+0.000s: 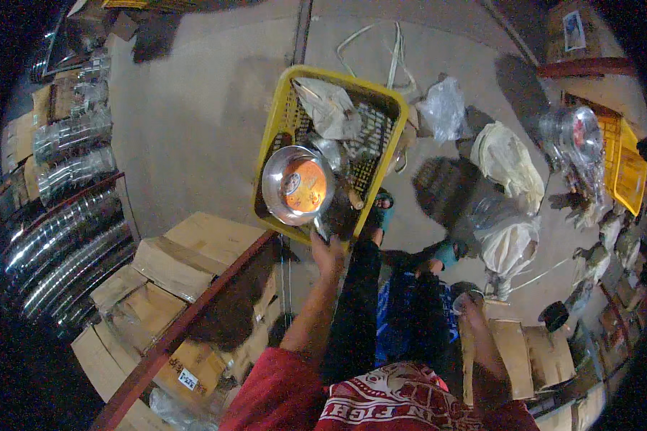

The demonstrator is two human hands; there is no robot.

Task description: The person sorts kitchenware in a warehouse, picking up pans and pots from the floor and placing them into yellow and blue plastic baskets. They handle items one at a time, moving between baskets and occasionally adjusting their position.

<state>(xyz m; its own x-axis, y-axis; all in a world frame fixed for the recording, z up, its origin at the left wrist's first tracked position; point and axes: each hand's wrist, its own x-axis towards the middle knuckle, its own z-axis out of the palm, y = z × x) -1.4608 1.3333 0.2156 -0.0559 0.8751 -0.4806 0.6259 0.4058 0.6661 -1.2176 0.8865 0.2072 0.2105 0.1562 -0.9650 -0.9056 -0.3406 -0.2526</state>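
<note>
A shiny steel pan (269, 188) with a round orange label inside is over the near left part of a yellow plastic basket (331, 74). The fingers of my left hand (327, 253) are wrapped round its handle. Inside the basket lie a crumpled whitish plastic bag (329, 108) and other pieces, partly hidden by the pan. My right hand (471, 307) is down by my right leg, its fingers closed at a small greyish, shiny item that is too dim to name.
Cardboard boxes (212, 237) and a dark red rail (187, 327) stand at the near left, with stacked shiny metalware (72, 244) beyond. Plastic bags (507, 161) lie on the floor at right. A yellow crate (629, 169) and wrapped metalware (575, 133) are at the far right.
</note>
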